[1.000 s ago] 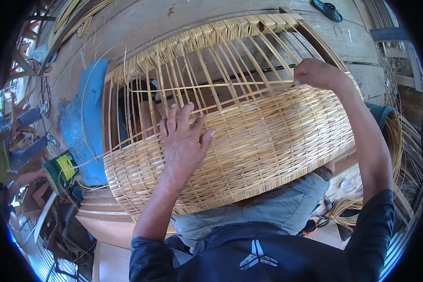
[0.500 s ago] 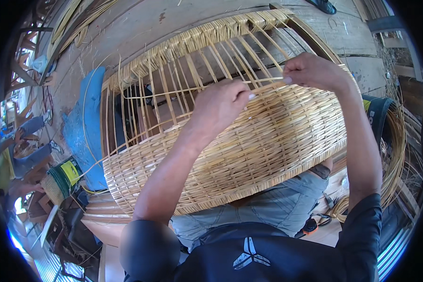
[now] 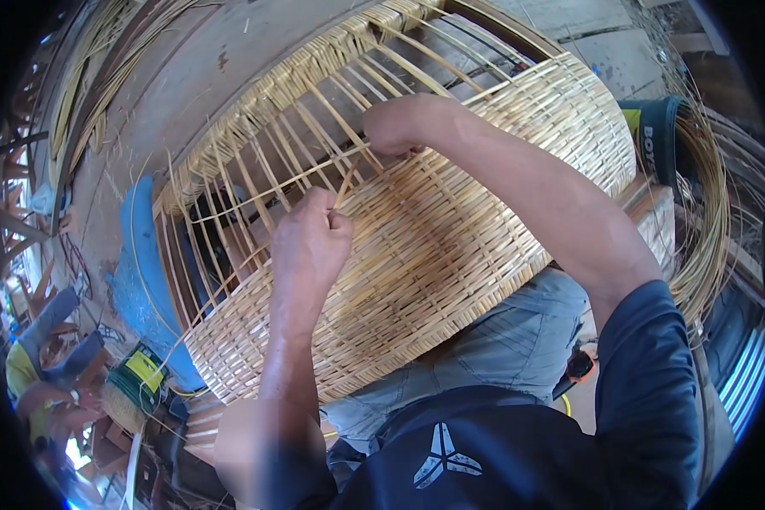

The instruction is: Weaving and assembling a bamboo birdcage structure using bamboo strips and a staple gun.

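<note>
Left grip (image 3: 308,242) pinching cane strip (image 3: 346,186) | right grip (image 3: 402,126): cannot tell | bucket (image 3: 655,136): cane coil (image 3: 712,217) at mouth

Cane-weaving workshop, half-woven panel (image 3: 450,221), loose cane coils (image 3: 717,242), bundled strips (image 3: 78,98), plank floor (image 3: 208,76)

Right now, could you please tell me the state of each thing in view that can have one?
Left hand: closed, pinching a cane strand.
Right hand: fingers curled, grip hidden.
Woven panel: closely woven.
Upright strips: bare above the weave, gaps between.
Top rail: wrapped in cane.
Cane bundle, right: coiled.
Green buckets: upright or tilted, I cannot tell.
</note>
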The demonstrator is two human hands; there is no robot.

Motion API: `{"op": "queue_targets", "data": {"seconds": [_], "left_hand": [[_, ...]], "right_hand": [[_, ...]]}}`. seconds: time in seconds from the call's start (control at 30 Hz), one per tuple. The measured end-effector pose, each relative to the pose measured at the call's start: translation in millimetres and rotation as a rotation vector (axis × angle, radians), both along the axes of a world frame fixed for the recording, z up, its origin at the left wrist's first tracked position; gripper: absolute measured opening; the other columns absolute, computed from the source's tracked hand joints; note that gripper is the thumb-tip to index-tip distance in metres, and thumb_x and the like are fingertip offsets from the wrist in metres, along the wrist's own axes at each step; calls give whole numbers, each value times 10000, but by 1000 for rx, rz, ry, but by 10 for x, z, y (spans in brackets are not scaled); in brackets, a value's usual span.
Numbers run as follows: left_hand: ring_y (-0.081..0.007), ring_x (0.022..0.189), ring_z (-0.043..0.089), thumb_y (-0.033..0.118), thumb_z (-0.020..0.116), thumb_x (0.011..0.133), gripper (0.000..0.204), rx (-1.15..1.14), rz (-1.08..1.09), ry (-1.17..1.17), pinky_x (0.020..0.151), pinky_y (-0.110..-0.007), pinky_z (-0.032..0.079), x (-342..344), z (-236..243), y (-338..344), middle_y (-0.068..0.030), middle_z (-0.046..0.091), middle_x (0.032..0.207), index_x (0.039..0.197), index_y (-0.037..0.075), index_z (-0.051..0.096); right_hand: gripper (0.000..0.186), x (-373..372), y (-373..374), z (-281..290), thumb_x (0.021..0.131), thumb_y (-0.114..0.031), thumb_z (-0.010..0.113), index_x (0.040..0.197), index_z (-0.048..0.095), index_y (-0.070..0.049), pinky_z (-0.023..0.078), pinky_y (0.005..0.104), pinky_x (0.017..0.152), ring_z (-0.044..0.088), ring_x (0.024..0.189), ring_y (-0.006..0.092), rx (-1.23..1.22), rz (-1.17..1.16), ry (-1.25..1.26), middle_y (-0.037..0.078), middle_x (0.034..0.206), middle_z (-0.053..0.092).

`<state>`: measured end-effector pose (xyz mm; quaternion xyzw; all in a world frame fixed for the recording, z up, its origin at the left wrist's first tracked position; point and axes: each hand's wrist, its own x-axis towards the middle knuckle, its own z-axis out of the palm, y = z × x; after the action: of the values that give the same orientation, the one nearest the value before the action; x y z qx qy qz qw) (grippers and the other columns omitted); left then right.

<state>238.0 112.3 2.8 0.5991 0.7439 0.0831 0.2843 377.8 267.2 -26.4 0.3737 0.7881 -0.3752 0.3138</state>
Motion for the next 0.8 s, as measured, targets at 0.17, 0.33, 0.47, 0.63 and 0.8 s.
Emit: {"op": "queue_targets", "data": {"seconds": [0.17,0.33,0.47,0.63,0.8], "left_hand": [[-335,694,665,74,584,809,143,-36,31,-142,643,-417,510,-87,14,24,-201,665,775,931,26,641],[-241,658,661,88,570,864,188,-120,101,-285,623,-356,499,-123,11,80,-181,668,769,1013,32,671],[-317,788,677,128,561,898,214,-117,107,-183,730,-380,509,-132,-22,120,-205,677,855,1068,42,659],[-352,884,665,146,551,911,214,-116,85,-307,787,-401,505,-179,-33,53,-200,681,948,1069,47,658],[-334,867,668,169,579,910,210,-74,67,-212,793,-402,508,-140,-49,78,-186,686,954,1066,54,660]], "right_hand": [[161,21,-9,-108,782,-105,590,712,652,26,446,373,487,571,523,249,-130,-129,63,121,629,610],[128,98,29,-120,834,-121,627,815,685,-8,391,374,440,489,484,181,-314,-395,65,71,622,580],[100,64,9,-96,793,-70,626,745,680,-1,454,379,517,572,544,229,-123,-153,-17,108,667,632],[173,17,11,-143,794,-140,609,709,661,1,447,358,497,566,521,213,-133,-104,30,104,636,619],[224,157,15,-92,816,-188,617,700,633,4,430,344,469,547,488,187,-161,-308,116,83,596,592]]}}
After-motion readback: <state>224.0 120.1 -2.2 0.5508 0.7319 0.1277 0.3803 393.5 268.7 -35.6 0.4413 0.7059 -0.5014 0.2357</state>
